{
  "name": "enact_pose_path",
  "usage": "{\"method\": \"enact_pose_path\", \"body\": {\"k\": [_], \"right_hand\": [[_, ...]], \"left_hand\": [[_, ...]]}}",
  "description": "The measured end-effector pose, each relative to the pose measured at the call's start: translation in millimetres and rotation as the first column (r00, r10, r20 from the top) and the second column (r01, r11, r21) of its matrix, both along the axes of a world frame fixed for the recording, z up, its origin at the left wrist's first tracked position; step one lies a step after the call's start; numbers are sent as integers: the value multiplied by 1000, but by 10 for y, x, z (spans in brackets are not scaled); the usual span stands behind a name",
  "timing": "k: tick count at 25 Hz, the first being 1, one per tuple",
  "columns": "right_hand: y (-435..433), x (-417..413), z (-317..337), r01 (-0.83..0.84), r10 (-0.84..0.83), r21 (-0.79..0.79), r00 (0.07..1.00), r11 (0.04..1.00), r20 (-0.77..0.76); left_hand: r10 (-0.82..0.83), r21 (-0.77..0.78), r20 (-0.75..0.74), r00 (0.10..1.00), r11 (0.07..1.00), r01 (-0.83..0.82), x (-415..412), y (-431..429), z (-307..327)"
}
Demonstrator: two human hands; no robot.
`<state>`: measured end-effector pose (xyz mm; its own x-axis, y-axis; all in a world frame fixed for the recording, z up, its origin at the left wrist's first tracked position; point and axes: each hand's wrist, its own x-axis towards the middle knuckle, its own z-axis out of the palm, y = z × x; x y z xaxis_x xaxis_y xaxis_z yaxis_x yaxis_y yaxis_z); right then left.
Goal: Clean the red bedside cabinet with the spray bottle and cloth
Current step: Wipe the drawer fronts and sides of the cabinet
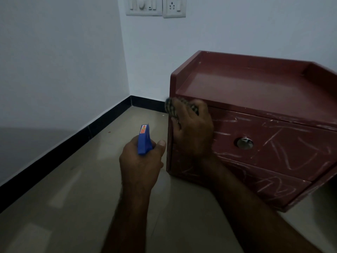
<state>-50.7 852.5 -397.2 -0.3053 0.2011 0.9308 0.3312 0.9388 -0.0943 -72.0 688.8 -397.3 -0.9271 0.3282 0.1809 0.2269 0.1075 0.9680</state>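
Note:
The red bedside cabinet (pixel 273 99) stands on the floor at the right, its drawer fronts covered in pale scratch marks, with a round metal knob (pixel 244 143) on the upper drawer. My right hand (pixel 193 128) presses a checked cloth (pixel 172 107) against the cabinet's top left front corner. Only part of the cloth shows above my fingers. My left hand (pixel 141 161) grips the blue head of the spray bottle (pixel 144 140) just left of the cabinet, above the floor. The bottle's body is hidden under my hand.
A beige tiled floor (pixel 82 189) runs to white walls with a black skirting (pixel 73 143). The room corner lies just left of the cabinet. A switch panel and socket (pixel 156 6) sit on the wall above.

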Motion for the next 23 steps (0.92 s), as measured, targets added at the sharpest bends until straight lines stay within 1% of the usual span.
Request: {"method": "enact_pose_path", "body": {"k": [3, 5, 8, 11, 14, 19, 23], "right_hand": [[-87, 163, -208, 18, -16, -55, 999, 998, 36], [-46, 156, -126, 40, -36, -78, 997, 996, 62], [104, 144, 73, 69, -65, -36, 994, 997, 89], [97, 284, -78, 56, -52, -32, 991, 998, 123], [66, 403, -218, 31, -15, -84, 983, 996, 185], [124, 445, 34, -68, 96, -185, 985, 980, 147], [79, 573, 17, -132, 169, -189, 965, 973, 199]], "left_hand": [[-15, 0, -10, 1000, 1000, 15, -2, 5, 30], [-22, -2, -23, 999, 1000, 22, -7, -1, 59], [-36, -18, -27, 999, 999, 36, 14, 8, 65], [-50, -18, -5, 999, 999, 50, 37, 30, 60], [-40, -44, -9, 999, 998, 39, 40, 44, 69], [-57, -41, -19, 998, 998, 56, 85, 65, 77], [-54, -53, -21, 998, 997, 53, 127, 88, 94]]}}
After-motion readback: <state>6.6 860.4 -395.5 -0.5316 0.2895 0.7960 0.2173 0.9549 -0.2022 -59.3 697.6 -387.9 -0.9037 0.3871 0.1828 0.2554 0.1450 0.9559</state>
